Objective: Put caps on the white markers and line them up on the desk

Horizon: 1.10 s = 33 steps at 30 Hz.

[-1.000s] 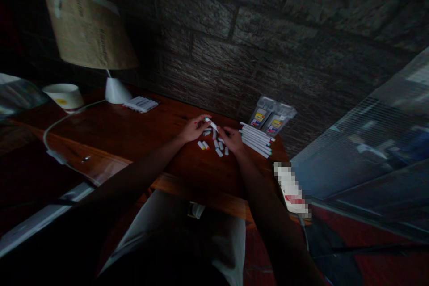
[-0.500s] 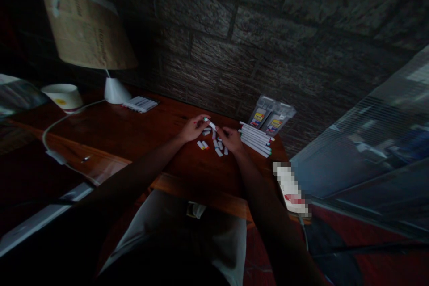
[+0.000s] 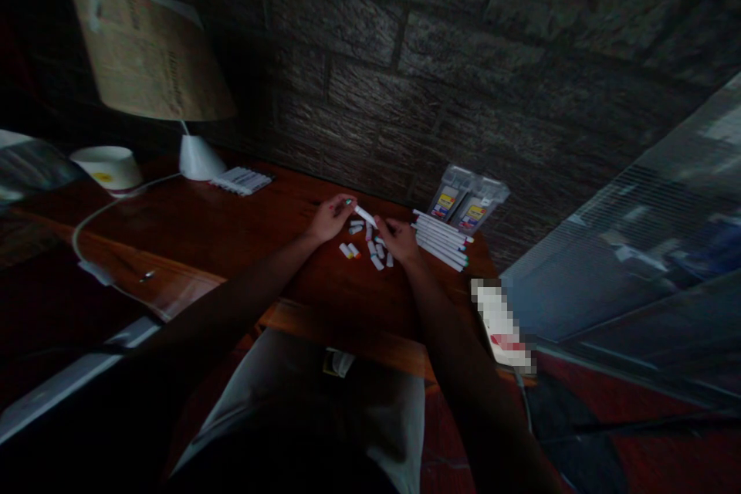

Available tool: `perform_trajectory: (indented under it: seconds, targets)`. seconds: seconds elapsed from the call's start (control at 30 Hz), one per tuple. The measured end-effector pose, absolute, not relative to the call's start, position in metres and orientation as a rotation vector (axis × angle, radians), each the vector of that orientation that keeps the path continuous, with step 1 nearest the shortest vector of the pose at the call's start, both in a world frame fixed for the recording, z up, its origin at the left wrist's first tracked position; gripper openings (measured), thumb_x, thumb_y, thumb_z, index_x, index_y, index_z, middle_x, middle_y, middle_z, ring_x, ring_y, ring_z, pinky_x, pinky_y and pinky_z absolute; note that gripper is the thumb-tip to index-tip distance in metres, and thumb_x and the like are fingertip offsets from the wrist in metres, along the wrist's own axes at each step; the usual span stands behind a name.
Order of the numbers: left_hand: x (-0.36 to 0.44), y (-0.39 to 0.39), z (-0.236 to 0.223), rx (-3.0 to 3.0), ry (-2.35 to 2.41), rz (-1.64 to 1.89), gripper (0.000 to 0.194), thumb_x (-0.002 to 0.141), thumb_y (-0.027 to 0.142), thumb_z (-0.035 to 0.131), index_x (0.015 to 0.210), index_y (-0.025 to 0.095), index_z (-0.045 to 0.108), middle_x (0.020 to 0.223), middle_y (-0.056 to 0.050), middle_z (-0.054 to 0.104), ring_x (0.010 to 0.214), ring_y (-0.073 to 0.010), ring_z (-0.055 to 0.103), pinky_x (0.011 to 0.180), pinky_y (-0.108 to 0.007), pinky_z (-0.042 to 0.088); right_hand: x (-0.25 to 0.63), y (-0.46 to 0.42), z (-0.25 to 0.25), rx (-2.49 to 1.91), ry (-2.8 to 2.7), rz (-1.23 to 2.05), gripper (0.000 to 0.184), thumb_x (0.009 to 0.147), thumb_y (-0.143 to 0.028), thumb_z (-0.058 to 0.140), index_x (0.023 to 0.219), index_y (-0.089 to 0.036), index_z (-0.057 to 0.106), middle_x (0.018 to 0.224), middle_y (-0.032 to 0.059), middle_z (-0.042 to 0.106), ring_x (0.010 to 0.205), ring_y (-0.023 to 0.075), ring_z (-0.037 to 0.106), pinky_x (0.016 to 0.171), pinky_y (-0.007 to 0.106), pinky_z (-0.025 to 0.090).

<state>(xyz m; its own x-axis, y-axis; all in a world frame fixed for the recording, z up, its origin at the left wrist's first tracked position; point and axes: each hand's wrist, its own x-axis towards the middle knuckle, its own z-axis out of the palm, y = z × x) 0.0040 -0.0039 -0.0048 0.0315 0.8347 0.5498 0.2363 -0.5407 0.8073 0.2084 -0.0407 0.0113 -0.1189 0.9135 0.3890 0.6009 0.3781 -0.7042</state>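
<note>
A white marker point(image 3: 364, 215) is held between both hands above the wooden desk point(image 3: 243, 231). My right hand point(image 3: 399, 239) grips its near end, fingers closed round it. My left hand point(image 3: 329, 218) pinches something small at the far tip, seemingly a green-ended cap point(image 3: 348, 203). Several short white caps point(image 3: 370, 247) with coloured ends lie scattered on the desk just below the hands. A row of white markers point(image 3: 443, 241) lies to the right of my right hand.
Two clear marker packets point(image 3: 468, 203) lean on the dark brick wall. At the back left are a white lamp base point(image 3: 200, 158), another set of markers point(image 3: 241, 180), a white bowl point(image 3: 109, 167) and a cable point(image 3: 98, 212). A window is at right.
My left hand has drawn slightly left, away from the marker's tip, with the small cap in its fingers. The right hand has barely moved.
</note>
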Motion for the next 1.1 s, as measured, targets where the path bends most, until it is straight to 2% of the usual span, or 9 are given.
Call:
perform_trajectory:
  seconds: [0.17,0.4,0.67,0.83,1.1]
  targets:
    - [0.0032,-0.0064,-0.0040,1.818,1.081,1.466,0.041,0.091,0.055,0.055,0.097,0.016,0.066,0.078,-0.003,0.069,0.075,-0.0163,0.065,0.074,-0.028,0.054,0.2073,-0.0436,0.0133,-1.290,-1.864,0.503,0.051,0.091,-0.061,0.050,0.066,-0.020,0.067,0.057,-0.0019,0.061,0.057,0.0108,0.056,0.053,0.020,0.037]
    - [0.0030,-0.0080,-0.0034,1.853,1.057,1.436,0.048,0.087,0.063,0.055,0.094,0.017,0.068,0.076,-0.002,0.069,0.074,-0.0169,0.065,0.070,-0.028,0.053,0.2069,-0.0488,0.0172,-1.265,-1.912,0.534,0.049,0.090,-0.060,0.051,0.070,-0.020,0.071,0.058,-0.0016,0.062,0.057,0.0106,0.055,0.052,0.021,0.036]
    - [0.0022,-0.0096,-0.0021,1.868,1.005,1.410,0.047,0.087,0.059,0.058,0.101,0.016,0.069,0.084,-0.005,0.072,0.079,-0.0184,0.067,0.074,-0.031,0.054,0.2079,-0.0465,0.0155,-1.218,-1.926,0.549,0.043,0.091,-0.056,0.052,0.075,-0.021,0.073,0.065,-0.0015,0.067,0.063,0.0116,0.060,0.060,0.020,0.043]
    - [0.0018,-0.0097,-0.0021,1.854,0.971,1.424,0.046,0.087,0.056,0.061,0.105,0.015,0.069,0.093,-0.008,0.074,0.083,-0.0185,0.068,0.078,-0.032,0.055,0.2073,-0.0467,0.0158,-1.270,-1.920,0.529,0.043,0.091,-0.054,0.054,0.070,-0.020,0.070,0.064,-0.0006,0.066,0.061,0.0115,0.060,0.057,0.021,0.041]
    - [0.0031,-0.0088,-0.0042,1.916,0.993,1.444,0.046,0.086,0.057,0.060,0.104,0.016,0.070,0.094,-0.007,0.074,0.082,-0.0182,0.067,0.078,-0.031,0.054,0.2074,-0.0509,0.0193,-1.197,-1.960,0.532,0.046,0.092,-0.058,0.051,0.075,-0.022,0.072,0.067,-0.0020,0.068,0.064,0.0113,0.062,0.060,0.020,0.043]
